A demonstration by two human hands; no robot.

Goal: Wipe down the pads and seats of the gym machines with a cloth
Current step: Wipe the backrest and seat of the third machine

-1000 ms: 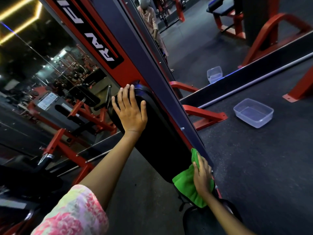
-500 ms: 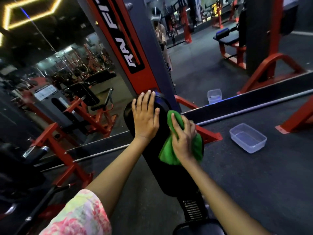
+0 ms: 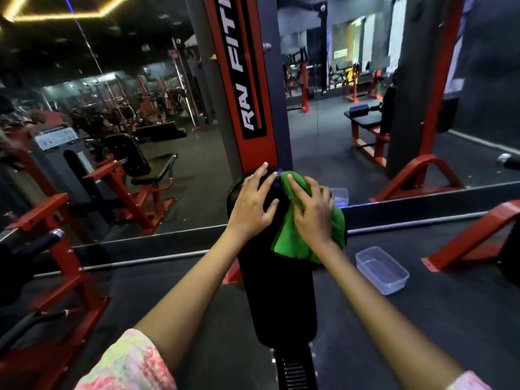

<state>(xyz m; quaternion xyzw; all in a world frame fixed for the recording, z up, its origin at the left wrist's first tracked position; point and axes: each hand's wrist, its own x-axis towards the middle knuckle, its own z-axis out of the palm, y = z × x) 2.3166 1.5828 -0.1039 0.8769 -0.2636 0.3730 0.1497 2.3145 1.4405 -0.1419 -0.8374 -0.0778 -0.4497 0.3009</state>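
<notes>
A bright green cloth (image 3: 309,235) lies on a black pad (image 3: 278,299), beneath a red upright (image 3: 253,147) and beside a pink floral sleeve (image 3: 126,364).

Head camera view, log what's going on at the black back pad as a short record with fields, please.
pad: black back pad, upright on the red machine column
cloth: green cloth, against the pad's upper right
right hand: fingers spread, pressing the cloth to the pad
left hand: fingers spread, resting on the pad's top left
floor: clear plastic tub, right of the pad
</notes>
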